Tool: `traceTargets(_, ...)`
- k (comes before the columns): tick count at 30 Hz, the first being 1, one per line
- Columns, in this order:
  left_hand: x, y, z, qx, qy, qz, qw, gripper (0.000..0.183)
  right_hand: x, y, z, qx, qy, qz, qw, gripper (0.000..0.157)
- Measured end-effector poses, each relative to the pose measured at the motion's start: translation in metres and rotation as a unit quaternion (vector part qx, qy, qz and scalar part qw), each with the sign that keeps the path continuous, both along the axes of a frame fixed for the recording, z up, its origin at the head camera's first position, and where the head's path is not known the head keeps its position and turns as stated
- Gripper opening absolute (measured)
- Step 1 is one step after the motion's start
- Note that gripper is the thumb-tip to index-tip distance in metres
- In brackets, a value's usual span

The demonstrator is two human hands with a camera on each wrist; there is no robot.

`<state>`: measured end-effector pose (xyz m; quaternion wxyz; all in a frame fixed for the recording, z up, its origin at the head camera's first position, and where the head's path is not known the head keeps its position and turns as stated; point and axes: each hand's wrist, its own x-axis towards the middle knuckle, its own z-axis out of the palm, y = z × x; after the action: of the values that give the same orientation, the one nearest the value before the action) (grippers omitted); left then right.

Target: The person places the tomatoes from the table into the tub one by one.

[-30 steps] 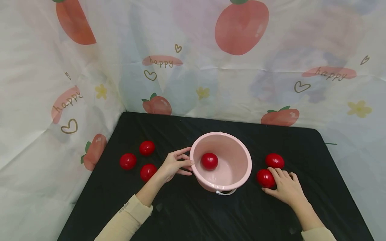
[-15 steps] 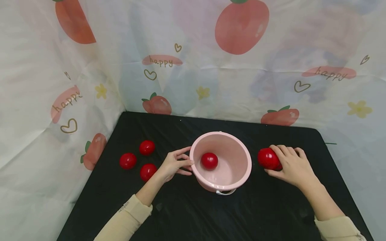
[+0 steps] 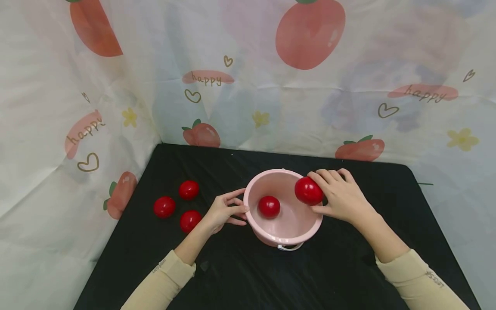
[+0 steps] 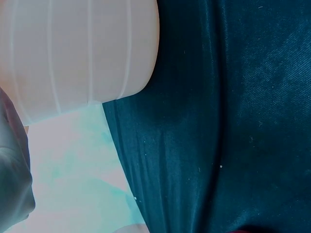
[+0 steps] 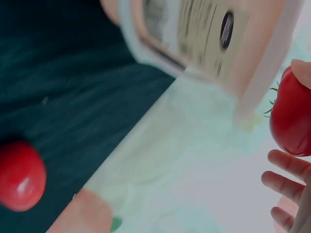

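A pink bucket point(image 3: 284, 239) stands upright on the black-covered table, a red tomato point(image 3: 269, 207) lying inside. My left hand point(image 3: 224, 211) rests on the left of its rim, fingers spread and fairly straight. My right hand point(image 3: 342, 196) grips another tomato point(image 3: 308, 190) by its sides, over the bucket's right rim. Green sepals show on that held tomato point(image 5: 291, 116) in the right wrist view. The same view has one more tomato point(image 5: 22, 177) on the black cloth; from the head it is hidden. The left wrist view shows the bucket's ribbed wall point(image 4: 73, 53) beside part of my left hand point(image 4: 14, 170).
Three more tomatoes lie left of the bucket: one at the back point(image 3: 189, 190), one farthest left point(image 3: 164, 207) and one near my left wrist point(image 3: 190, 221). A white handle point(image 3: 290, 248) hangs at the bucket's front. Printed fabric point(image 3: 248, 107) rises behind the table.
My right hand took hold of a tomato on the right, lifted it, and carried it left to the bucket's rim. My left hand and the bucket stayed in place.
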<state>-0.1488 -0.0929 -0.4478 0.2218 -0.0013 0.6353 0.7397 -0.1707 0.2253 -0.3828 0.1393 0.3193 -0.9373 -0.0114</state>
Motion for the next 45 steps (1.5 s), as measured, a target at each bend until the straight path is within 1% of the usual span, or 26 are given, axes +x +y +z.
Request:
traceTargets(4, 0.000, 0.000, 0.001, 0.002, 0.001, 0.000, 1.0000, 0.058, -0.004, -0.023, -0.009, 0.004, -0.016, 0.030, 0.999, 0.084)
traceTargets(9, -0.001, 0.000, -0.001, 0.002, -0.001, 0.003, 1.0000, 0.059, -0.009, -0.047, -0.025, 0.021, -0.017, 0.071, 0.997, 0.081)
traceTargets(13, -0.001, 0.000, -0.001, 0.001, -0.003, 0.004, 1.0000, 0.060, -0.011, -0.062, -0.039, 0.037, -0.022, 0.097, 0.994, 0.082)
traceTargets(17, -0.001, 0.001, -0.002, 0.001, -0.006, 0.007, 1.0000, 0.059, -0.010, -0.074, -0.052, 0.062, -0.035, 0.120, 0.990, 0.082)
traceTargets(22, 0.000, 0.001, -0.002, -0.006, -0.008, 0.009, 0.9999, 0.058, -0.008, -0.086, -0.062, 0.102, -0.036, 0.143, 0.984, 0.081)
traceTargets(26, 0.000, 0.001, -0.002, -0.012, -0.010, 0.012, 0.9998, 0.058, -0.007, -0.096, -0.064, 0.141, -0.040, 0.153, 0.977, 0.079)
traceTargets(30, 0.000, 0.001, -0.003, -0.012, -0.006, 0.009, 0.9999, 0.058, -0.006, -0.102, -0.067, 0.190, -0.046, 0.158, 0.968, 0.077)
traceTargets(33, 0.000, 0.000, -0.003, -0.013, -0.005, 0.009, 0.9999, 0.058, -0.006, -0.104, -0.070, 0.217, -0.048, 0.161, 0.962, 0.076)
traceTargets(35, 0.000, 0.000, -0.003, -0.015, -0.005, 0.009, 0.9998, 0.058, -0.006, -0.105, -0.071, 0.230, -0.050, 0.163, 0.958, 0.076)
traceTargets(40, 0.001, 0.000, -0.003, -0.015, -0.002, 0.006, 0.9999, 0.060, -0.007, -0.106, -0.074, 0.244, -0.046, 0.170, 0.954, 0.076)
traceTargets(45, 0.000, 0.001, -0.003, -0.012, -0.004, 0.007, 0.9999, 0.060, -0.009, -0.109, -0.077, 0.273, -0.042, 0.166, 0.947, 0.079)
